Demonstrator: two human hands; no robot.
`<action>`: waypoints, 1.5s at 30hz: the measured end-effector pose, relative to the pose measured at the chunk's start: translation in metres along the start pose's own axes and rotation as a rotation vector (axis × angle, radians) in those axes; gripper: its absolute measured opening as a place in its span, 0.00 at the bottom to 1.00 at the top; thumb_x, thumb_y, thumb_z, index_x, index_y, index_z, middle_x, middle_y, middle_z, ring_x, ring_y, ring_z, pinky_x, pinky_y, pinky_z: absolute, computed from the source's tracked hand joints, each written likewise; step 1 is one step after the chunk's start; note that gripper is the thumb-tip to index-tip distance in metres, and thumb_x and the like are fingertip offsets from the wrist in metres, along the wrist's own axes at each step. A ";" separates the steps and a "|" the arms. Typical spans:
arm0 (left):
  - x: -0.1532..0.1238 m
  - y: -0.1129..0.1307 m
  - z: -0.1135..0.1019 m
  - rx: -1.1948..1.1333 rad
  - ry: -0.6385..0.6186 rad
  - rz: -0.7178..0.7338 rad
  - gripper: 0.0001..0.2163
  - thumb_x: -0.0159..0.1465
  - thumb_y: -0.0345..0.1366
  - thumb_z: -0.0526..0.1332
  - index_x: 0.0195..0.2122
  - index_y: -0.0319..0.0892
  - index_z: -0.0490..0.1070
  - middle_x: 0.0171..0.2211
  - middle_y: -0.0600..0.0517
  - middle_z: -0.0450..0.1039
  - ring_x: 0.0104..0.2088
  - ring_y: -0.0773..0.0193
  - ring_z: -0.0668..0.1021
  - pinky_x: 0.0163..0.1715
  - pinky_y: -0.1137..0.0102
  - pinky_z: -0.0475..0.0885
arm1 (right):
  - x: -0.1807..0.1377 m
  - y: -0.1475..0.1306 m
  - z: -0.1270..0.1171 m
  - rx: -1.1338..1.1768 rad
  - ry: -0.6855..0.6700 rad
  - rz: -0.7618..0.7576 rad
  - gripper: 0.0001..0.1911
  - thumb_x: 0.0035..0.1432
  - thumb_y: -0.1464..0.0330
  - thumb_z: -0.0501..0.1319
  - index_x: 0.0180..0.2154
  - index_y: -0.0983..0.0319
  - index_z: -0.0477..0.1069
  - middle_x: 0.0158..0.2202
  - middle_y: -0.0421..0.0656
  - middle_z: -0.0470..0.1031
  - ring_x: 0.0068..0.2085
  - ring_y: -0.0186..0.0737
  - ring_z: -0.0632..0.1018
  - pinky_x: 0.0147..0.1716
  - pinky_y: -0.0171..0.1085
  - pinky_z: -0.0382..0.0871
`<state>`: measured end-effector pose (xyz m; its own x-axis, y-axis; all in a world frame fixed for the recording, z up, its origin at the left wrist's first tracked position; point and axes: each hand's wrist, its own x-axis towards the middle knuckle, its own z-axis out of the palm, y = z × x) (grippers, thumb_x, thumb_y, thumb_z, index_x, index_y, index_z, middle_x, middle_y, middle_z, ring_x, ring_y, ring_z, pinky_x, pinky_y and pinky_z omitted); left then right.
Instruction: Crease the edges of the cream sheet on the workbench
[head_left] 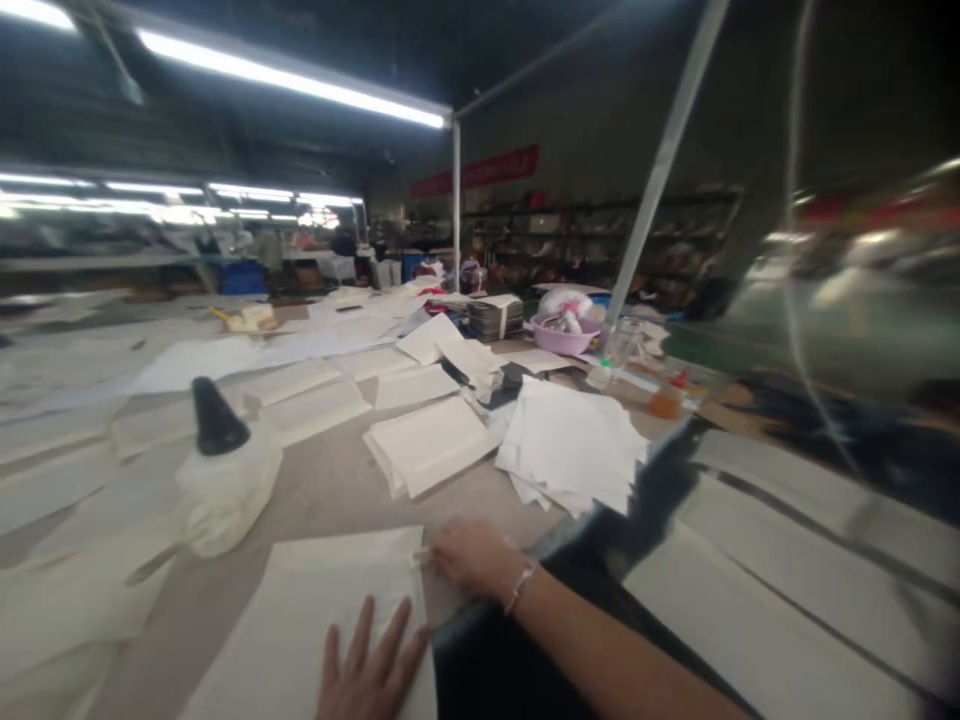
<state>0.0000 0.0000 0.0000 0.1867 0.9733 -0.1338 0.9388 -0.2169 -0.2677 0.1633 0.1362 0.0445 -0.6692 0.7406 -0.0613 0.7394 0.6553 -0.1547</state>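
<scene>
My left hand (373,668) lies flat with fingers spread on a large white sheet (315,620) at the near edge of the table. My right hand (469,556) rests on the sheet's far right corner, fingers curled as if pinching the paper's edge or something small; blur hides the detail. A thin bracelet circles my right wrist. A pale glue bottle with a black cone cap (222,465) stands just left of the sheet.
Stacks of white sheets (570,440) and folded paper pieces (431,445) cover the brown table (330,485). A pink basin (562,338) and a dark stack (495,316) sit further back. White-and-black boards (780,590) lie at right. A metal post (664,160) rises nearby.
</scene>
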 end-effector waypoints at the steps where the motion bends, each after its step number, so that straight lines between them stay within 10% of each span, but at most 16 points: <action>1: 0.001 -0.006 -0.001 -0.113 -0.054 0.063 0.36 0.53 0.23 0.51 0.58 0.68 0.47 0.64 0.65 0.45 0.64 0.45 0.45 0.56 0.37 0.29 | 0.003 0.001 -0.001 -0.020 -0.009 -0.018 0.13 0.61 0.65 0.50 0.37 0.62 0.72 0.37 0.46 0.76 0.36 0.43 0.77 0.31 0.38 0.70; 26: 0.004 -0.024 -0.025 -0.310 -0.186 0.185 0.41 0.49 0.19 0.48 0.61 0.64 0.39 0.65 0.64 0.35 0.64 0.44 0.40 0.57 0.38 0.34 | 0.029 0.003 -0.026 -0.167 -0.241 -0.289 0.07 0.58 0.72 0.54 0.35 0.62 0.71 0.34 0.45 0.76 0.35 0.42 0.77 0.30 0.37 0.67; 45: 0.004 -0.019 -0.028 -0.247 -0.195 0.137 0.42 0.47 0.19 0.48 0.60 0.65 0.42 0.65 0.66 0.36 0.64 0.46 0.37 0.59 0.40 0.35 | 0.025 0.006 -0.022 -0.151 -0.178 -0.309 0.07 0.58 0.72 0.54 0.34 0.63 0.71 0.35 0.44 0.77 0.35 0.43 0.77 0.28 0.36 0.68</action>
<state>-0.0087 0.0098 0.0317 0.2789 0.8984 -0.3392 0.9552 -0.2960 0.0016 0.1525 0.1619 0.0638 -0.8546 0.4761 -0.2072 0.4948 0.8678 -0.0467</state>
